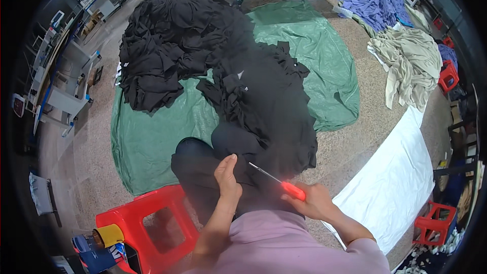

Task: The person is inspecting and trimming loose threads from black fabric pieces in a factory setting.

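Observation:
My right hand is wrapped round the red handle of a screwdriver. Its thin metal shaft points up and to the left, toward my other hand. Over my lap, my left hand is raised with thumb and fingers pinched together. Whether anything small sits in that pinch I cannot make out. The screwdriver's tip is a short way from the left fingers, not touching them. Black cloth lies spread in front of my knees, with a small pale tag or scrap on it.
A large heap of black garments rests on a green tarp. By my left side stands a red plastic stool; a yellow tape roll is beside it. To the right are a white sheet, beige cloth and purple cloth.

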The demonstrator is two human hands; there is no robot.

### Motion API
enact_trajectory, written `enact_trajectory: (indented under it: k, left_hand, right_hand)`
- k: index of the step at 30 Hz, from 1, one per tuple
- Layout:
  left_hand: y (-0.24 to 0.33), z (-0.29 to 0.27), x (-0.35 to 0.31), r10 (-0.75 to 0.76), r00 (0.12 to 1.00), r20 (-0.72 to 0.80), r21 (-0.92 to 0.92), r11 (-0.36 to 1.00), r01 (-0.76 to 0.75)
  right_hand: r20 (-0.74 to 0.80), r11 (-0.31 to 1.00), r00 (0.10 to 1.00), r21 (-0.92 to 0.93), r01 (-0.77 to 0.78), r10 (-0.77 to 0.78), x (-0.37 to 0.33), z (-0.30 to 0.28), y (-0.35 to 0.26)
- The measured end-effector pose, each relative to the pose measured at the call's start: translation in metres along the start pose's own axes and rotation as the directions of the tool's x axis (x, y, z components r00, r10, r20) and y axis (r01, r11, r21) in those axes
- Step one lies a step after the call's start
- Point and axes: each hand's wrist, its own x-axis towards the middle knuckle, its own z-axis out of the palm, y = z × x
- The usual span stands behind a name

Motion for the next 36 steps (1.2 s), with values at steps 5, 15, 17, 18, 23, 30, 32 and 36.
enact_trajectory:
  k: [5,15,17,18,23,30,32,36]
  left_hand:
    - [0.006,0.002,-0.003,-0.043,0.999,0.009,-0.043,0.998,0.043]
    - [0.005,-0.001,-0.003,-0.047,0.999,-0.004,-0.046,0.998,0.047]
    - [0.012,0.003,-0.005,-0.049,0.999,0.005,-0.028,0.998,0.049]
    - [0.015,0.006,-0.008,-0.059,0.998,0.019,-0.011,0.998,0.059]
    - [0.016,0.000,0.003,-0.066,0.998,0.016,-0.009,0.998,0.066]
    - [0.021,0.001,0.001,-0.073,0.994,0.082,0.064,0.996,0.068]
    - [0.020,-0.002,0.000,-0.067,0.996,0.062,0.081,0.995,0.062]
    - [0.017,-0.002,0.003,-0.072,0.997,0.030,0.110,0.992,0.068]
  right_hand:
    - [-0.010,0.999,1.000,-0.025,-0.020,0.020,0.007,0.005,-0.005]
    - [-0.080,0.997,0.995,0.036,0.069,-0.066,0.009,0.011,0.000]
    - [-0.196,0.988,0.980,0.140,0.058,-0.030,0.013,0.020,0.010]
    - [-0.263,0.981,0.963,0.196,0.001,0.052,0.015,0.031,0.024]
    - [-0.315,0.951,0.899,0.054,-0.305,0.306,0.048,0.142,0.167]
    - [-0.017,0.760,0.788,-0.252,-0.600,0.616,0.039,0.261,0.277]
    - [0.028,0.778,0.795,-0.227,-0.586,0.607,0.041,0.248,0.263]
    - [-0.404,0.965,0.881,0.186,-0.186,0.247,0.061,0.208,0.202]
